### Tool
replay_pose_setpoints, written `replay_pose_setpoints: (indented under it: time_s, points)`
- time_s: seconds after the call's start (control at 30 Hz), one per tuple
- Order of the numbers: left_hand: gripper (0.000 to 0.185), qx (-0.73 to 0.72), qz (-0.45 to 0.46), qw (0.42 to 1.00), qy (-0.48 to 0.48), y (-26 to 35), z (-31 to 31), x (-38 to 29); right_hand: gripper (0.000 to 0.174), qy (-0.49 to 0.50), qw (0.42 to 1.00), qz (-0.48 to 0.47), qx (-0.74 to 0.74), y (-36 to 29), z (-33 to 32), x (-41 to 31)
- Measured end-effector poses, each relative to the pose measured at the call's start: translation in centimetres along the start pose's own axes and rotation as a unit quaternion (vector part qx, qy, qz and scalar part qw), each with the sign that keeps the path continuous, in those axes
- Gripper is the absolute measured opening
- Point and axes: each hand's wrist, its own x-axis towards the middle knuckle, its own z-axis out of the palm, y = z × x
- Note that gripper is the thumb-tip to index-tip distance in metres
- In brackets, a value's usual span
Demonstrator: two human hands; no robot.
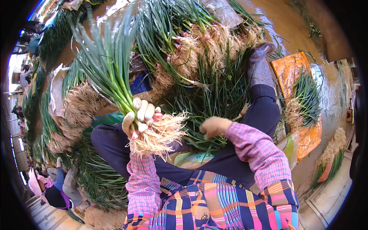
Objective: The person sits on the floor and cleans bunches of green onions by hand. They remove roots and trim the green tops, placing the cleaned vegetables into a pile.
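My left hand [141, 110] grips a bunch of spring onions [118, 83], its fingers wrapped around the stems just above the bulbs. Long green leaves fan up and away from the fist, while the pale stringy roots [164, 133] spread out below it, towards me. Over my right thigh, my right hand [215, 126] is blurred above a heap of loose green leaves [210, 97]; whether it holds anything cannot be made out. A big pile of spring onions with pinkish bulbs and tangled roots [198, 49] lies beyond the heap, partly under clear plastic [222, 13].
Rooted bundles [82, 103] line the left side. A person in a pink hat [34, 182] sits at lower left. To the right, onions [304, 97] lie on orange plastic sheeting [290, 69], on a wet floor [330, 97]. My rubber boot [258, 66] stands beside the heap.
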Motion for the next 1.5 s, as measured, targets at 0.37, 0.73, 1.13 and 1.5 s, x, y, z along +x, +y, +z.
replay_pose_setpoints:
  time_s: [0.37,0.73,1.13,1.5]
  points:
    - [0.024,-0.003,0.005,0.989,0.145,-0.4,-3.1,-0.9,0.03,0.455,0.856,-0.071,0.237,4.7,-4.4,7.8]
    - [0.022,0.014,0.013,0.979,0.202,0.3,-2.0,-1.2,0.026,0.274,0.858,-0.031,0.434,7.3,1.4,5.6]
    - [0.02,0.055,0.017,0.963,0.264,0.1,-3.9,0.4,0.017,0.302,0.948,-0.029,-0.093,0.5,-2.8,5.3]
    - [0.026,0.035,0.021,0.954,0.296,-1.3,-7.9,0.2,0.011,0.521,0.853,0.03,-0.005,-2.8,-16.0,11.5]
